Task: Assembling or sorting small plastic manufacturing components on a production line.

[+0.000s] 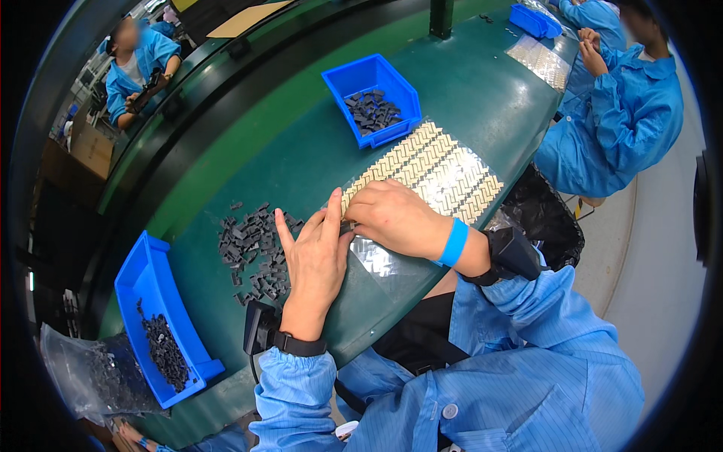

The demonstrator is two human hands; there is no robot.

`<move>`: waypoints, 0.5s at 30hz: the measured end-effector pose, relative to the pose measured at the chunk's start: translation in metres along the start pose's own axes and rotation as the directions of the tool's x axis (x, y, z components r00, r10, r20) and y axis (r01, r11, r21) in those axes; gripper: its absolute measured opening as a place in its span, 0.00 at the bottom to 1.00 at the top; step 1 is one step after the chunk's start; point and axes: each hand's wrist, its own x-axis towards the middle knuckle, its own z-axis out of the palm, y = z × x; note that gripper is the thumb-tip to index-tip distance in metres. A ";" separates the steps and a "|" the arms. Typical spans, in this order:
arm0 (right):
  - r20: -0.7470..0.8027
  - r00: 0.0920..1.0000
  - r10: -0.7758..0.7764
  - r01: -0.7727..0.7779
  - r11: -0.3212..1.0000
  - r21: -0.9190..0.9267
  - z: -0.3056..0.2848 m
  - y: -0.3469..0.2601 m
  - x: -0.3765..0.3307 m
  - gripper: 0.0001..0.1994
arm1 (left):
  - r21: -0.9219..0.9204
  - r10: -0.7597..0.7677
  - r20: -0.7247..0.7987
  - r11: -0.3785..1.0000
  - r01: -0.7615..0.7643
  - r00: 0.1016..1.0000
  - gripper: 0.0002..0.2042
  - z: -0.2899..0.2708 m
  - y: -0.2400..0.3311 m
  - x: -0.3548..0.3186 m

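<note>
I am pinching a small black piece [347,227] between the fingertips of my left hand [315,260] and right hand [399,220], at the patterned sheet's [468,167] left edge, its long axis hidden by fingers, my right hand lying nearer the sheet's pale rows.

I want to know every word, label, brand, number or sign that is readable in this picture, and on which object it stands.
There is no readable text.
Sheet with beige pieces: no legible writing.
Blue wristband on the right wrist: no lettering visible.
Cardboard box in the background: too small and blurred to tell whether it has print.
</note>
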 end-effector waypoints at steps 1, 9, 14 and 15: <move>0.001 1.000 0.001 -0.001 1.000 -0.001 0.001 -0.001 0.001 0.10 | -0.002 0.001 0.000 1.000 -0.001 1.000 0.31 0.001 0.000 0.000; 0.080 0.995 0.053 -0.038 0.983 -0.178 -0.004 -0.007 0.010 0.04 | 0.023 0.011 0.007 1.000 -0.011 1.000 0.31 -0.001 0.001 0.001; -0.145 0.984 0.103 -0.116 0.990 -0.081 0.005 -0.001 0.011 0.03 | -0.038 -0.060 0.012 0.997 0.061 0.998 0.32 -0.004 0.000 -0.003; -0.246 0.958 0.147 -0.157 0.987 -0.024 0.002 0.003 0.007 0.03 | -0.085 -0.084 0.013 0.993 0.085 0.996 0.33 -0.002 0.000 -0.002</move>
